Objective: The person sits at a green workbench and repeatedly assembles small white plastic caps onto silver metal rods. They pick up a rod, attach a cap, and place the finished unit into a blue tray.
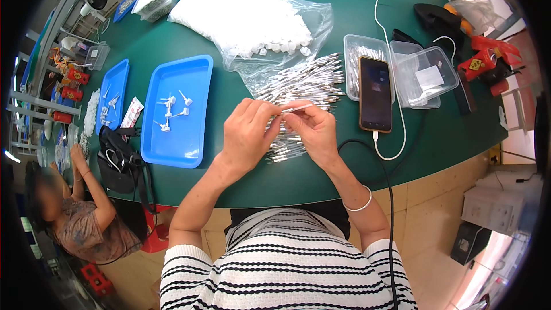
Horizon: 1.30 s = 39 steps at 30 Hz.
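In front of me, over a pile of thin white-and-silver rods (304,83), both hands meet with fingertips pinched. One slim white rod (298,108) lies across the fingers of my right hand (314,134), which grips it. My left hand (245,133) is closed, thumb against fingers, at the rod's left end; whatever small piece it pinches is hidden by the fingers. Beyond the pile, a clear plastic bag (318,17) spills many small white caps (241,8). To the left, a blue tray (175,152) contains several white capped pieces with thin stems (166,112).
A phone (376,95) on a white cable rests against a clear box of rods (351,72). Clear lids (430,77) lie to its right. Further left are a smaller blue tray (117,74), a black bag (117,161) and a seated person (86,212) working.
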{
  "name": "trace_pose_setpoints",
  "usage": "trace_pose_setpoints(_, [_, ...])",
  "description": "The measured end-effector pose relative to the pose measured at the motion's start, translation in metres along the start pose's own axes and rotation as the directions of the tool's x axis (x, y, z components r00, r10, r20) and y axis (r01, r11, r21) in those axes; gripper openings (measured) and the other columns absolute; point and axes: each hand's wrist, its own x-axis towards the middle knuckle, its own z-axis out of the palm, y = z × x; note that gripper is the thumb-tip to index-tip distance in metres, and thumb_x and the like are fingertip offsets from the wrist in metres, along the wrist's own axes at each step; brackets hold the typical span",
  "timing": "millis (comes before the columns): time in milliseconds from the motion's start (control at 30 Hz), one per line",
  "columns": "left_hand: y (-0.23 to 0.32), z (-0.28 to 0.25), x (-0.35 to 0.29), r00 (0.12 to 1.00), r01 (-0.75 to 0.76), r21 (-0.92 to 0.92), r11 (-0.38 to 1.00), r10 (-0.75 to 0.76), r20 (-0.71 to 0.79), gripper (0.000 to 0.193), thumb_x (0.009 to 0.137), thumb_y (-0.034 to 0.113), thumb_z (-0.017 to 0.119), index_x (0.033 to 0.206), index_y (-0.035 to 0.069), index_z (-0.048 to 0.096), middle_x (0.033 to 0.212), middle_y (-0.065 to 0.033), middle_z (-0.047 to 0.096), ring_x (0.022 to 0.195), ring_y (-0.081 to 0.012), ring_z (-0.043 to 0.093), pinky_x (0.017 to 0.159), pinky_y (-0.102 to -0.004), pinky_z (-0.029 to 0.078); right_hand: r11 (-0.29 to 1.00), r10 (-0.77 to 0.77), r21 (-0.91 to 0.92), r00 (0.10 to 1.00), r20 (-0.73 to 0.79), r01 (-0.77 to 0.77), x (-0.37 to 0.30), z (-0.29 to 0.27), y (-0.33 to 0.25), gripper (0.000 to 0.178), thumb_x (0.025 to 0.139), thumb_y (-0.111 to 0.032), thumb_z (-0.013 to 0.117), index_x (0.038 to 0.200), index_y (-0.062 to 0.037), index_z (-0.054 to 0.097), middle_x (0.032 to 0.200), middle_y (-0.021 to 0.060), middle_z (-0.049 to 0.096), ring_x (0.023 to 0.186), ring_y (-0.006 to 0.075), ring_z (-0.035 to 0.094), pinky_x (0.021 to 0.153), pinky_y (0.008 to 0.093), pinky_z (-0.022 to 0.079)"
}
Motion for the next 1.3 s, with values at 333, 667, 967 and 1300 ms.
trace_pose_setpoints(333, [-0.097,0.049,0.053,0.972,0.224,0.126,0.966,-0.231,0.042,0.012,0.085,0.008,0.063,0.095,0.003,0.068,0.088,-0.0123,0.067,0.075,-0.0249,0.065,0.07,-0.0336,0.05,0.985,-0.169,-0.067,0.974,-0.15,0.161,-0.001,-0.009,-0.013,0.01,0.09,-0.007,0.062,0.097,0.0004,0.063,0.087,0.0029,0.063,0.075,0.0087,0.059,0.069,0.0227,0.048])
trace_pose_setpoints(667, [-0.126,0.083,0.076,0.936,0.242,0.395,0.886,-0.321,0.147,0.017,0.083,0.02,0.067,0.085,0.004,0.065,0.083,-0.011,0.066,0.076,-0.0293,0.064,0.068,-0.0393,0.048,0.91,-0.367,-0.228,0.929,-0.054,0.346,-0.007,-0.011,-0.034,0.008,0.086,-0.002,0.061,0.094,-0.0015,0.06,0.084,0.0088,0.06,0.066,0.0167,0.062,0.061,0.0268,0.049])
trace_pose_setpoints(967, [-0.124,0.089,0.076,0.905,0.309,0.409,0.859,-0.397,0.151,0.019,0.082,0.019,0.069,0.085,0.002,0.061,0.08,-0.0113,0.065,0.074,-0.0297,0.063,0.066,-0.04,0.047,0.923,-0.367,-0.145,0.929,-0.053,0.356,-0.007,-0.011,-0.038,0.013,0.083,0.001,0.063,0.096,-0.0009,0.061,0.088,0.0087,0.059,0.07,0.0195,0.062,0.06,0.0283,0.051])
trace_pose_setpoints(1300, [-0.126,0.094,0.067,0.934,0.316,0.268,0.91,-0.348,0.079,0.017,0.08,0.009,0.067,0.095,0.004,0.061,0.078,-0.0108,0.064,0.069,-0.0256,0.063,0.064,-0.0377,0.049,0.914,-0.383,-0.156,0.923,-0.034,0.374,-0.009,-0.01,-0.038,0.016,0.081,0.003,0.064,0.096,-0.0004,0.062,0.088,0.0086,0.059,0.072,0.0211,0.061,0.061,0.0291,0.052])
